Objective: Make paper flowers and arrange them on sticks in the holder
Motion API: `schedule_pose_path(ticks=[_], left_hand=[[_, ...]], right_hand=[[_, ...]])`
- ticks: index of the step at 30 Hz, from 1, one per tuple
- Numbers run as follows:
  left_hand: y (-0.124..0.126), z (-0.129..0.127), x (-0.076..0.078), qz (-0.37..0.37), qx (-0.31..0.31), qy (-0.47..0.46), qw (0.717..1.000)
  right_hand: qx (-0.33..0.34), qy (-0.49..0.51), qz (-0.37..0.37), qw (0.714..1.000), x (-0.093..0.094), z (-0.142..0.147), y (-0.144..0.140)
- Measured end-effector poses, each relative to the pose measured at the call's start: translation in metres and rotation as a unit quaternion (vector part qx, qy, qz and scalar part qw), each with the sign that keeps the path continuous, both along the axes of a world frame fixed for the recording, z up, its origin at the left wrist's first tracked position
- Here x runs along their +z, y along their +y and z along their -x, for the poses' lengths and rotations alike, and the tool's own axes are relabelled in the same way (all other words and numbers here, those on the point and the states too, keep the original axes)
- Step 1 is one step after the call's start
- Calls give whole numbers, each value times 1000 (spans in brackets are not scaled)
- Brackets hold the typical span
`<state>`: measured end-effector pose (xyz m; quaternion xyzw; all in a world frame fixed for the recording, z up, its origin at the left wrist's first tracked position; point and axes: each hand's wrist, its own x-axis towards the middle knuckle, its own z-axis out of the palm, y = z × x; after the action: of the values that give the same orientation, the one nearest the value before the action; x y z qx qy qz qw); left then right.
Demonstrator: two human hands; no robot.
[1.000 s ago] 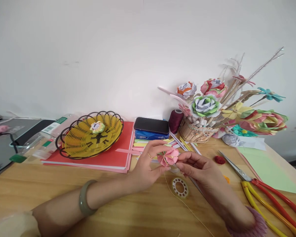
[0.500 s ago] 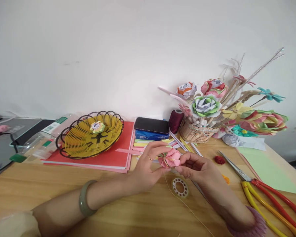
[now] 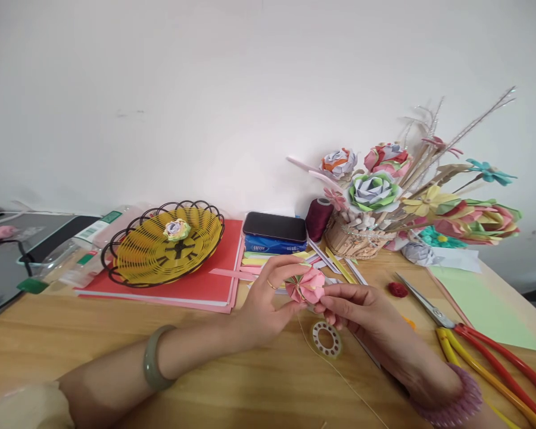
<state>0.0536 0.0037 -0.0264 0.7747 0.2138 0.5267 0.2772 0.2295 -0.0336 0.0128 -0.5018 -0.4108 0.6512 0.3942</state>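
We held the pink paper flower (image 3: 305, 285) with both hands, a little above the middle of the counter (image 3: 116, 339) and nearer its back edge. Our left hand (image 3: 268, 304) was closed around the flower from the left, with thumb and fingers pinching its folded petals. Our right hand (image 3: 357, 310) was closed lightly on its right side, with the fingertips at the base; we could not tell if it also held the thin thread (image 3: 339, 372) that ran across the counter toward the front edge. Directly below the hands lay a small tape ring (image 3: 326, 339).

In our judgement, the step was done well when the left hand kept the petals together firmly but did not crush the folds, and the right hand worked only with the fingertips at the centre, so the fan shape stayed even.

About writing: the blue tissue pack (image 3: 274, 243) under the black case (image 3: 274, 226), near the back edge, had a white label, but it was too small for us to read. The box with the green label (image 3: 99, 225) at the back left was also not readable
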Motion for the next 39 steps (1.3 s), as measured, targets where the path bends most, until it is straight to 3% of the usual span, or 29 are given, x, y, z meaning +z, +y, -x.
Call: schedule_pose_path(ticks=[10, 12, 15, 18, 21, 26, 39], left_hand=[[-1, 1, -4, -87, 34, 73, 993], [-2, 1, -4, -69, 47, 70, 994], [-2, 1, -4, -46, 57, 59, 996], [-1, 1, -3, -31, 61, 48, 996], [0, 1, -3, -16, 61, 38, 997], [-1, 1, -2, -7, 68, 28, 997], [-2, 0, -1, -2, 49, 30, 998]], right_hand=[[-64, -148, -86, 983, 5, 12, -3], [-61, -120, -84, 987, 3, 12, -3], [-51, -2, -66, 997, -1, 9, -3], [-32, 118, -22, 992, -2, 7, -3], [-2, 167, 13, 986, -1, 6, -4], [11, 172, 23, 985, -1, 4, -4], [-47, 85, 20, 995, -1, 5, -1]])
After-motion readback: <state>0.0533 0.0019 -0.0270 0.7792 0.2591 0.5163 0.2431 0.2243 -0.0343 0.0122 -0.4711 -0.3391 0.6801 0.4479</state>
